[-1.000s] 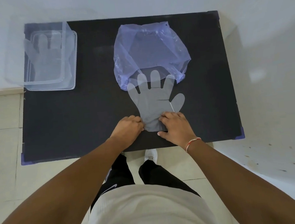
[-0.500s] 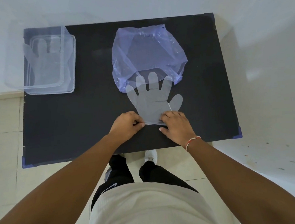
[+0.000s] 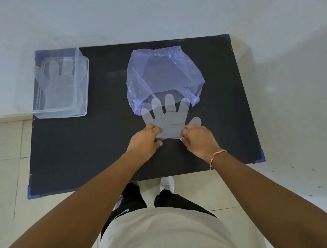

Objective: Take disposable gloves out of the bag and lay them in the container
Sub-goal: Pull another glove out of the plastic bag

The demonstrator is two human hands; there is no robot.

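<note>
A clear disposable glove (image 3: 170, 119) lies flat on the black table (image 3: 101, 145), fingers pointing away from me and overlapping the mouth of the bluish plastic bag (image 3: 164, 76). My left hand (image 3: 145, 143) pinches the glove's cuff at its left corner. My right hand (image 3: 198, 140) pinches the cuff at its right corner. The cuff edge is slightly raised between them. A clear plastic container (image 3: 82, 85) stands at the table's far left corner with a glove (image 3: 56, 83) lying flat inside it.
The table's near edge runs just behind my wrists, with blue corner caps (image 3: 261, 155). A white wall lies beyond the table and pale tiled floor (image 3: 4, 167) surrounds it. My legs and a white shoe (image 3: 167, 184) show below.
The cuff has lifted slightly between my fingers and the glove sits a little further towards the bag. My hands stay at the cuff corners. The view has tilted a little.
</note>
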